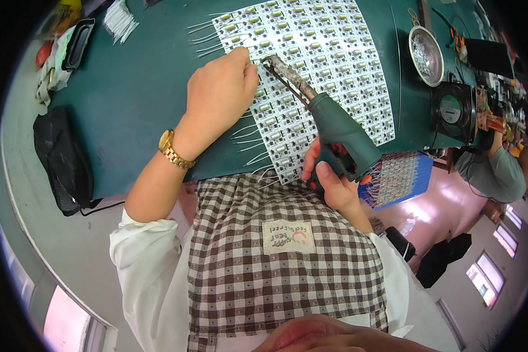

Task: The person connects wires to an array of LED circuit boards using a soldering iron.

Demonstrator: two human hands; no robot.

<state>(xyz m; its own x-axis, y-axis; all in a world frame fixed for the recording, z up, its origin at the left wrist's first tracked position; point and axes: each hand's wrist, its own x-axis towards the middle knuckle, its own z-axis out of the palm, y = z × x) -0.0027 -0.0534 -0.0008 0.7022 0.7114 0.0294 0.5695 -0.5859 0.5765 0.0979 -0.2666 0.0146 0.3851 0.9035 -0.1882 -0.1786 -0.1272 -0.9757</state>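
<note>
A large white panel of small circuit boards (346,76) lies on the green table, with rows of pale components. Thin white wires (249,141) stick out from its left edge. Over that edge my left hand (223,88) is closed in a pinch, its fingertips turned away, so what they hold is hidden. My right hand (334,182) grips a dark green soldering gun (343,132) by its handle near the panel's lower right corner. The gun's tip, worn and metallic, slants up and left to the panel just beside my left fingers.
A bundle of white wires (120,20) lies at the far left of the green table (135,88). On the right are a metal bowl (426,56) and a black fan (453,112). A blue tray (413,176) of wired pieces sits below the table's right edge. Another person's arm (493,170) is farther right.
</note>
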